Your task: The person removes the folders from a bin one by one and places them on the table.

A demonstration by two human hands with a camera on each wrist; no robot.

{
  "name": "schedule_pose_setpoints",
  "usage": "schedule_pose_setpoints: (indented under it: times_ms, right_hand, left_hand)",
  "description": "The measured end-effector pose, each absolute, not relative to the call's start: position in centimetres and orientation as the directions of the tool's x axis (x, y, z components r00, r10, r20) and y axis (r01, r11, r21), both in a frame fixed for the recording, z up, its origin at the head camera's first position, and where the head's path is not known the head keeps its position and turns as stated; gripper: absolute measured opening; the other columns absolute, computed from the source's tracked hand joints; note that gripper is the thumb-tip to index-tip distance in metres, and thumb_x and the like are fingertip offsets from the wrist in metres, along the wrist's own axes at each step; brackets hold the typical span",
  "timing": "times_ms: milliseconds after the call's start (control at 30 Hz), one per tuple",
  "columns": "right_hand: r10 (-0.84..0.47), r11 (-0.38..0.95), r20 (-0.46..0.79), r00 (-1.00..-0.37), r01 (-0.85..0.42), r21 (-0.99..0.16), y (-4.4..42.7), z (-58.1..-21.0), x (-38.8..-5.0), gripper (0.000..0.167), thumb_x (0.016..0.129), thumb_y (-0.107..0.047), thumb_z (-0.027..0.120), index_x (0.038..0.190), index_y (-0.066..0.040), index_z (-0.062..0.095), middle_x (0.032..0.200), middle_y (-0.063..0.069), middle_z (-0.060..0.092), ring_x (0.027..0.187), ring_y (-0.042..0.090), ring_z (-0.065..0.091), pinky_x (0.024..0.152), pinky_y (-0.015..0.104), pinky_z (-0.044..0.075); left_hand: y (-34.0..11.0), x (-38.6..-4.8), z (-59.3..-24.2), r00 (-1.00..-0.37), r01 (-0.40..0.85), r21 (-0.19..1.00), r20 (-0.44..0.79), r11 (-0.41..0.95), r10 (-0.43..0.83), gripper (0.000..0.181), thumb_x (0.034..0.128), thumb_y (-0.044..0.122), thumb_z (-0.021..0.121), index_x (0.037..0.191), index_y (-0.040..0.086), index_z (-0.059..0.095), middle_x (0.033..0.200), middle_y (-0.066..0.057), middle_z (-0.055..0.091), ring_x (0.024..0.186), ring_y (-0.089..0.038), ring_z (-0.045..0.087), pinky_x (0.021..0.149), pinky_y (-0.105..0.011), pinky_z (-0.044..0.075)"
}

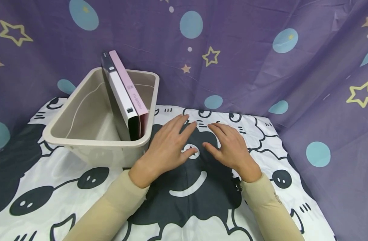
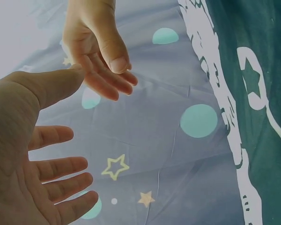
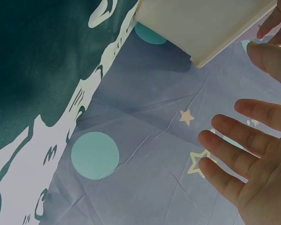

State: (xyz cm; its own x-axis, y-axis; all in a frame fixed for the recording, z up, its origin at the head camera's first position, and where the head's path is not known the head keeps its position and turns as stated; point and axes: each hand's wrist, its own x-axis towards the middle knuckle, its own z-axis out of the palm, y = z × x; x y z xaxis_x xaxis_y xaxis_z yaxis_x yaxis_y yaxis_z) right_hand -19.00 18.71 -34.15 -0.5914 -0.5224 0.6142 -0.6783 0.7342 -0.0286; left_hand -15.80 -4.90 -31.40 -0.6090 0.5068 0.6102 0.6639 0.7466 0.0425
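Between the hands: a gap lay above the printed cloth [image 1: 187,211], the left hand [image 1: 167,144] and right hand [image 1: 232,147] standing near each other but apart.
Left side: the beige bin [image 1: 90,142] stood just beside the left hand, its wall barring a low sideways pass; whether they touched could not be told.
Bin mouth: the widest way down was left of the black-and-white case [image 1: 120,91].
Bin's right half: that case and the pink case [image 1: 128,83] rose above the rim, leaving a slot that narrowed nearward.
Right side: cloth gave room before the purple curtain [image 1: 244,77].
Back: the curtain limited forward reach.
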Motion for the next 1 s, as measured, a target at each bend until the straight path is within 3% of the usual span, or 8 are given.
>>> schedule_pose_setpoints:
  times_ms: [1000]
  right_hand:
    - [-0.525, 0.703, 0.661, -0.535, -0.711, -0.017, 18.3, -33.2, -18.4, 0.053, 0.086, -0.042, 0.066, 0.124, -0.005, 0.062, 0.117, 0.010, 0.063, 0.108, 0.026, 0.058, 0.092, 0.043, 0.045]
  left_hand:
    - [-4.9, -14.3, -29.5, -0.555, 0.687, -0.001, 0.646, 0.727, 0.525, 0.069, 0.0757, 0.041, 0.079, 0.130, 0.006, 0.055, 0.138, -0.020, 0.047, 0.125, -0.035, 0.045, 0.105, -0.044, 0.034]
